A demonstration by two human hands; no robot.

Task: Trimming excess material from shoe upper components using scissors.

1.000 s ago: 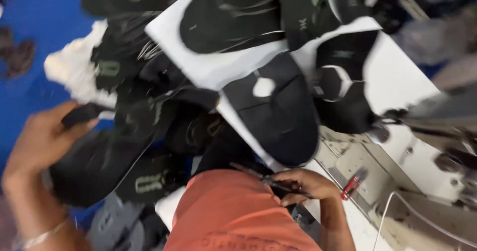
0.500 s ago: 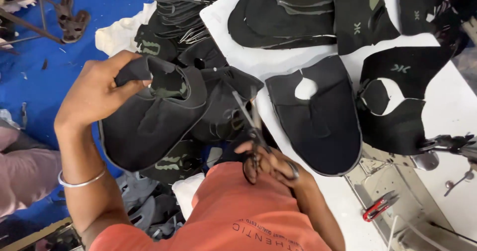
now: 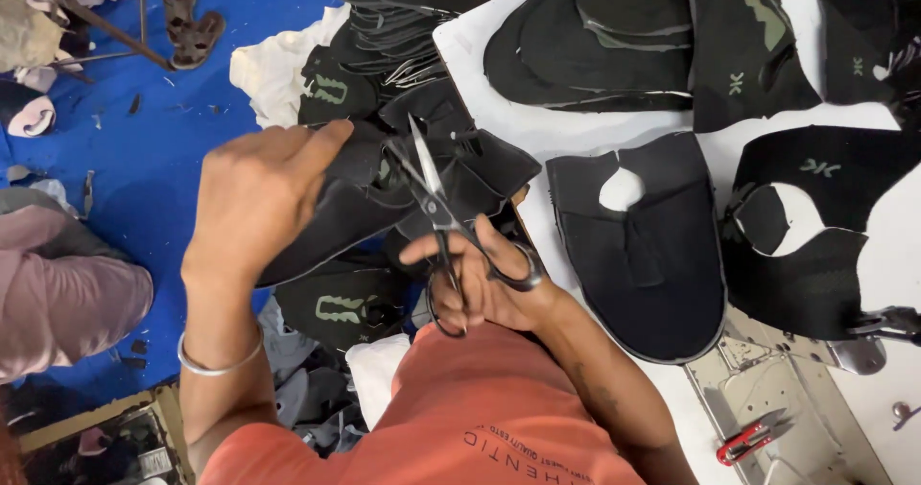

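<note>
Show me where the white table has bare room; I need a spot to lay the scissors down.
One bare strip of the white table runs between the stacked black fabric shoe uppers and the flat black upper with a hole. The white far-right edge is also bare. Around the left hand, the right hand and the black-handled scissors, black pieces crowd everything.

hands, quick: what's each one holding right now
Left hand: closed on a black fabric shoe piece.
Right hand: fingers through the handles of black scissors.

No packages, labels, signs or screens show anywhere in this view.
</note>
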